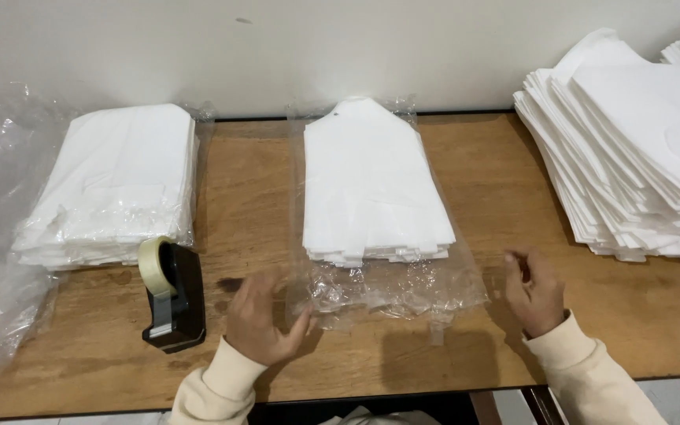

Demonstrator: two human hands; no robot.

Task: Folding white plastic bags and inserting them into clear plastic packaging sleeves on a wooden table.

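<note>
One clear-bagged stack (371, 185) of white sheets

Clear plastic bag (379, 287) of stacked white folded sheets (371, 185), flat at table centre, open end crumpled.

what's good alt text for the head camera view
Two hands, left hand and right hand, hover at the open end of a clear bag holding a white stack on a wooden table, with a tape dispenser at left.
</note>
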